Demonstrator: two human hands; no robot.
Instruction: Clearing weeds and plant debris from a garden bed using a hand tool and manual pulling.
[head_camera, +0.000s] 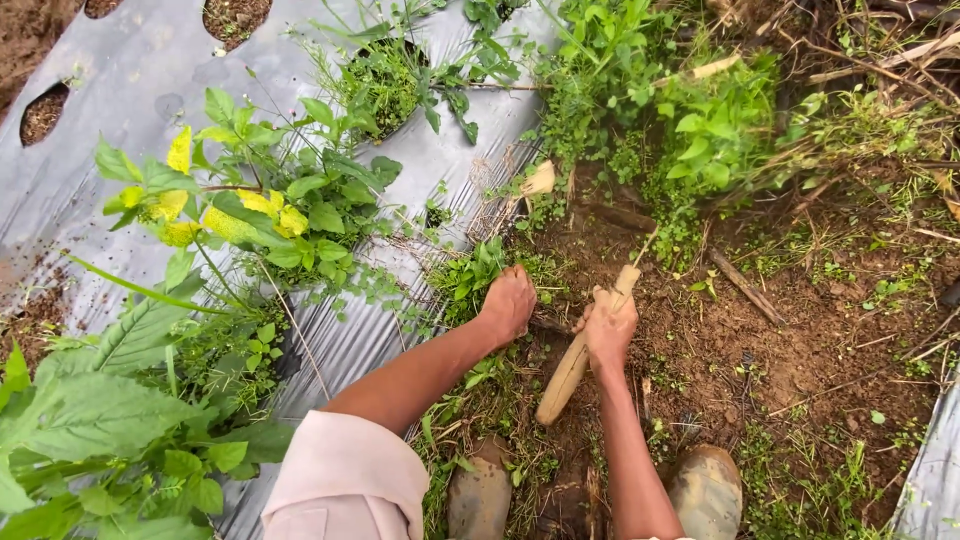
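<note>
1. Wooden tool handle (575, 362) gripped in right hand (610, 328), fingers wrapped tight around it, blade end hidden low in the soil (800, 340).
2. Left hand (508, 303) closed on weeds (470, 275) just beside; fingers curled, buried.
3. Risk: a stroke landing on left hand.
4. Could tear grey plastic mulch (330, 330), boots (705, 490) near.

What you can't make out from here

Your left hand (508, 303) buries its fingertips in the weeds (470, 275), so what they grip stays hidden. Your right hand (610, 328) covers the middle of the wooden handle (565, 375), and its working end is lost in the soil (640, 240). Both boots (706, 490) are cut by the bottom edge, as is your pale sleeve (345, 480).
</note>
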